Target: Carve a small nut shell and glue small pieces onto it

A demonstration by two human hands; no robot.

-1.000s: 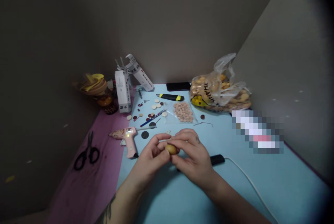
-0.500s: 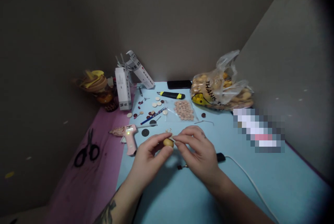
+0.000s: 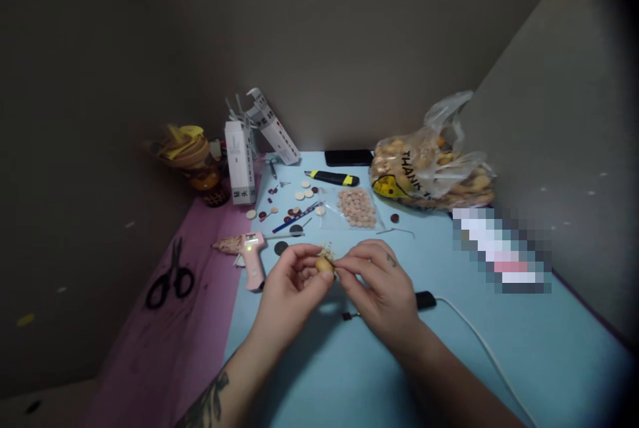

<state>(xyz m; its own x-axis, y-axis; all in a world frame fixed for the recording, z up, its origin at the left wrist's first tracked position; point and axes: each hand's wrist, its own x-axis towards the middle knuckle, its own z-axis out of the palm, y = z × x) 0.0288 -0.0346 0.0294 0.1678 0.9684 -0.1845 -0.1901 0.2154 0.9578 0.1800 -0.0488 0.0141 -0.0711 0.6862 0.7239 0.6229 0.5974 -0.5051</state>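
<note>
My left hand (image 3: 289, 291) pinches a small yellowish oval piece (image 3: 324, 265) between thumb and fingers above the light blue table (image 3: 499, 355). My right hand (image 3: 382, 285) is closed in a pinch with its fingertips touching the right side of that piece; what it pinches is too small to make out. A black tool with a white cord (image 3: 479, 341) lies on the table just under and behind my right hand.
A pink glue gun (image 3: 249, 256) lies left of my hands, black scissors (image 3: 171, 279) on the pink mat further left. Behind are round discs (image 3: 355, 207), a blue pencil (image 3: 298, 216), a yellow-black cutter (image 3: 332, 178), white boxes (image 3: 239, 163), a phone (image 3: 348, 157) and a filled plastic bag (image 3: 432, 172).
My right hand has drawn back from covering the yellowish piece to a fingertip pinch at its right side. Both hands have lifted slightly away from me. The view shifted a little.
</note>
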